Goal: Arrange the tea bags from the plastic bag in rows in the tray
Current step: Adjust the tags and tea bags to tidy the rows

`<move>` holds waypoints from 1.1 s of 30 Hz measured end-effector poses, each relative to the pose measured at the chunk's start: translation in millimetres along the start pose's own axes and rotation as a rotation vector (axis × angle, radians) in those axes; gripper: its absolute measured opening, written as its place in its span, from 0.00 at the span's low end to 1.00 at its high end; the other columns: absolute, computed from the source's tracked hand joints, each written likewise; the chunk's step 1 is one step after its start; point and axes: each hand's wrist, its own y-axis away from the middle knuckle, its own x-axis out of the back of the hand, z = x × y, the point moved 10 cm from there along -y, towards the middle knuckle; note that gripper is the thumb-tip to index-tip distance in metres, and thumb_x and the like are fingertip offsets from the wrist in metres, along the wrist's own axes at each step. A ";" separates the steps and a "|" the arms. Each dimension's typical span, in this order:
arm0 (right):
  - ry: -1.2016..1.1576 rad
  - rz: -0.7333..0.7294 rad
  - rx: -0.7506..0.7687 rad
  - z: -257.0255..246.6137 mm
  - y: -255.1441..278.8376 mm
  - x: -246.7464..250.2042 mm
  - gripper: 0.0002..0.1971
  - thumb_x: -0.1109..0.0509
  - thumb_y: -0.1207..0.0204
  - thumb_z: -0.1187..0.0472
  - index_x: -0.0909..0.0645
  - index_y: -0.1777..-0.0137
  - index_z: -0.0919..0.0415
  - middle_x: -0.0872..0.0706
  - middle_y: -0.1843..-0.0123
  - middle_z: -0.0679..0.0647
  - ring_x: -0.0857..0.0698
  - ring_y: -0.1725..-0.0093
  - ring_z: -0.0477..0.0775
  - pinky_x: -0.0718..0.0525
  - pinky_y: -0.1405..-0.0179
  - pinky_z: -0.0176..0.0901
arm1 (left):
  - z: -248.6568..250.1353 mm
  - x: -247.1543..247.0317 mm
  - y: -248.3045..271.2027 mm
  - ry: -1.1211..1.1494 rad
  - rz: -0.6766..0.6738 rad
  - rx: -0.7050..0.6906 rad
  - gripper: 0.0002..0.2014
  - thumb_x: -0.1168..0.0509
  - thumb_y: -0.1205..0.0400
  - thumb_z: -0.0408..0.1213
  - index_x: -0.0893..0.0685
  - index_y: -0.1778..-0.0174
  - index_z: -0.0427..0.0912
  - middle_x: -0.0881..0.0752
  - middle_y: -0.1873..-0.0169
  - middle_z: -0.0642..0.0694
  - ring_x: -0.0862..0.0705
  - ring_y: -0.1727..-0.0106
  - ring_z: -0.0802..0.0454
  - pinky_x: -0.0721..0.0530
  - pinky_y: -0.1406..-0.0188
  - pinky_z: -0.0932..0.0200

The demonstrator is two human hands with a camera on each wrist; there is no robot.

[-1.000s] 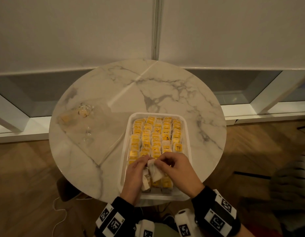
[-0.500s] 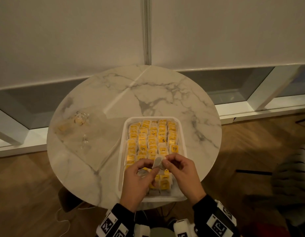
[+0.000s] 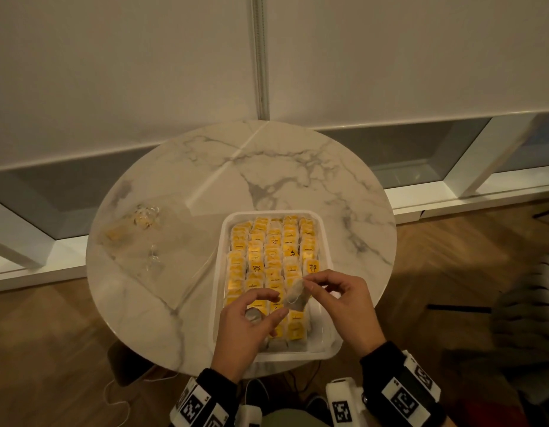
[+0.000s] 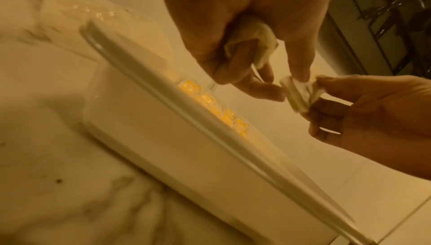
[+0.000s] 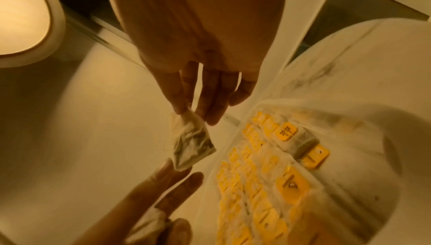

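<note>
Both hands were up over the near end of the white tray [image 3: 219, 303], which sat on the round marble table [image 3: 174, 318] at about 5 o'clock from its centre. The right hand [image 3: 341, 306] pinched the top corner of a loose tea bag [image 3: 293, 298] between thumb and forefinger, other fingers loosely spread. That bag hung in the air above the tray's near rows, not touching them. The left hand [image 3: 245, 328] sat at 9 o'clock of the hanging bag, forefinger and thumb [image 4: 263, 90] tips right at its lower edge; touching or gripping it, cannot tell. Its remaining fingers were curled over a second tea bag [image 4: 251, 46] tucked in the palm, seen clearly in the left wrist view.

Rows of tea bags with yellow tags [image 3: 273, 251] filled most of the tray, running from the 12 o'clock end toward the near end, packed side by side. A few bags at the 6 o'clock end lay less tidy, partly hidden by the hands.

The clear plastic bag [image 3: 150, 241] lay flat on the table at 9 o'clock of the tray, just beside it, with a couple of yellow-tagged bags [image 3: 143, 217] inside at its far corner
</note>
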 end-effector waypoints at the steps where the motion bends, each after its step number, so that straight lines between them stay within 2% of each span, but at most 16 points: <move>1: 0.045 0.013 0.026 -2.9 -0.5 2.0 0.06 0.24 0.24 0.66 0.09 0.57 0.54 0.08 0.58 0.46 0.12 0.54 0.48 0.19 0.52 0.38 | 0.5 0.7 0.1 0.002 0.005 -0.003 0.09 0.20 0.27 0.34 0.10 0.54 0.45 0.10 0.51 0.54 0.14 0.76 0.44 0.16 0.66 0.64; 4: 0.053 0.002 0.014 -5.4 -1.3 2.2 0.06 0.24 0.25 0.67 0.08 0.57 0.55 0.08 0.60 0.45 0.13 0.56 0.42 0.22 0.53 0.29 | 0.5 4.1 0.1 0.012 0.019 0.000 0.07 0.21 0.27 0.36 0.10 0.55 0.45 0.09 0.53 0.55 0.14 0.76 0.45 0.15 0.63 0.64; 6: 0.066 0.015 0.019 -6.9 -1.1 3.4 0.06 0.24 0.25 0.67 0.08 0.57 0.56 0.08 0.60 0.45 0.13 0.55 0.42 0.22 0.53 0.26 | 1.5 6.0 0.5 0.014 0.023 -0.004 0.07 0.21 0.26 0.36 0.11 0.55 0.45 0.08 0.57 0.54 0.14 0.76 0.45 0.16 0.59 0.65; 9: 0.130 0.043 0.058 -11.1 -1.9 5.4 0.05 0.23 0.26 0.65 0.09 0.58 0.55 0.08 0.59 0.45 0.12 0.53 0.43 0.23 0.51 0.25 | 3.4 9.1 0.0 0.037 0.044 -0.016 0.06 0.22 0.26 0.35 0.11 0.57 0.45 0.09 0.59 0.47 0.14 0.76 0.44 0.19 0.60 0.71; 11: 0.088 0.012 0.020 -8.0 -2.6 2.0 0.05 0.23 0.26 0.65 0.08 0.58 0.54 0.08 0.61 0.45 0.12 0.56 0.43 0.19 0.53 0.28 | 4.1 9.3 -0.5 0.039 0.050 -0.016 0.05 0.22 0.25 0.35 0.11 0.57 0.45 0.10 0.62 0.47 0.14 0.76 0.44 0.19 0.60 0.73; 12: 0.070 -0.005 -0.001 -6.1 -2.2 -0.1 0.06 0.24 0.25 0.66 0.08 0.58 0.54 0.08 0.61 0.46 0.11 0.57 0.45 0.16 0.53 0.34 | 5.1 8.4 -0.3 0.040 0.044 -0.017 0.05 0.22 0.25 0.35 0.10 0.56 0.46 0.10 0.62 0.48 0.14 0.76 0.44 0.19 0.60 0.72; 15: 0.019 -0.030 -0.040 -2.8 0.2 -5.5 0.07 0.24 0.25 0.69 0.08 0.57 0.56 0.08 0.60 0.51 0.10 0.57 0.52 0.12 0.52 0.44 | 5.8 -0.9 -0.2 0.040 -0.003 -0.010 0.06 0.23 0.24 0.37 0.10 0.53 0.47 0.09 0.59 0.52 0.14 0.76 0.45 0.16 0.58 0.64; 17: -0.062 -0.048 -0.056 -3.6 1.4 -10.4 0.07 0.25 0.25 0.71 0.09 0.58 0.60 0.08 0.60 0.54 0.09 0.58 0.53 0.12 0.55 0.43 | 6.3 -9.1 -0.3 0.088 -0.040 0.002 0.07 0.25 0.23 0.40 0.11 0.52 0.46 0.09 0.59 0.51 0.15 0.77 0.45 0.14 0.62 0.57; 19: -0.120 -0.066 -0.059 -6.4 1.4 -14.3 0.06 0.26 0.25 0.73 0.09 0.58 0.64 0.08 0.61 0.56 0.09 0.61 0.52 0.13 0.59 0.38 | 8.9 -17.7 -0.9 0.177 -0.086 0.008 0.07 0.27 0.23 0.41 0.11 0.54 0.42 0.10 0.60 0.47 0.17 0.78 0.44 0.16 0.70 0.54; 22: -0.147 -0.089 -0.070 -10.9 0.7 -16.6 0.05 0.27 0.24 0.73 0.11 0.58 0.68 0.09 0.62 0.56 0.10 0.65 0.49 0.15 0.63 0.35 | 14.3 -26.4 -1.7 0.242 -0.146 0.014 0.06 0.30 0.20 0.33 0.12 0.62 0.39 0.13 0.68 0.47 0.20 0.80 0.46 0.19 0.76 0.56; 25: -0.143 -0.129 -0.073 -13.7 -2.5 -13.8 0.09 0.33 0.19 0.73 0.11 0.51 0.65 0.10 0.59 0.57 0.11 0.67 0.52 0.15 0.62 0.40 | 8.5 -31.6 -4.2 0.334 -0.178 0.088 0.12 0.31 0.20 0.29 0.12 0.68 0.44 0.15 0.73 0.46 0.22 0.81 0.48 0.21 0.78 0.58; 27: -0.098 -0.213 -0.019 -20.0 -5.5 -14.3 0.16 0.37 0.18 0.78 0.12 0.42 0.61 0.10 0.53 0.56 0.11 0.65 0.57 0.14 0.58 0.44 | 1.8 -37.7 -4.9 0.409 -0.216 0.165 0.11 0.30 0.21 0.32 0.12 0.70 0.46 0.16 0.73 0.44 0.23 0.81 0.49 0.23 0.79 0.59; 29: 0.054 -0.323 0.087 -31.1 -8.3 -18.0 0.22 0.36 0.21 0.80 0.13 0.39 0.57 0.12 0.47 0.52 0.12 0.57 0.58 0.14 0.52 0.45 | -6.4 -45.5 -4.7 0.475 -0.265 0.250 0.08 0.28 0.23 0.35 0.12 0.69 0.44 0.17 0.70 0.39 0.23 0.81 0.50 0.24 0.79 0.60; 31: 0.212 -0.421 0.171 -39.3 -11.3 -22.0 0.19 0.30 0.25 0.78 0.11 0.44 0.55 0.13 0.45 0.48 0.14 0.52 0.55 0.19 0.53 0.43 | -13.2 -53.7 -3.9 0.524 -0.317 0.318 0.07 0.25 0.23 0.37 0.12 0.65 0.40 0.18 0.67 0.36 0.24 0.81 0.50 0.25 0.79 0.61; 33: 0.321 -0.495 0.206 -43.0 -17.1 -22.1 0.12 0.26 0.27 0.72 0.09 0.51 0.54 0.14 0.45 0.45 0.16 0.49 0.52 0.22 0.54 0.40 | -15.1 -61.0 -3.5 0.565 -0.357 0.357 0.08 0.27 0.23 0.39 0.12 0.61 0.37 0.16 0.64 0.35 0.24 0.80 0.51 0.26 0.80 0.62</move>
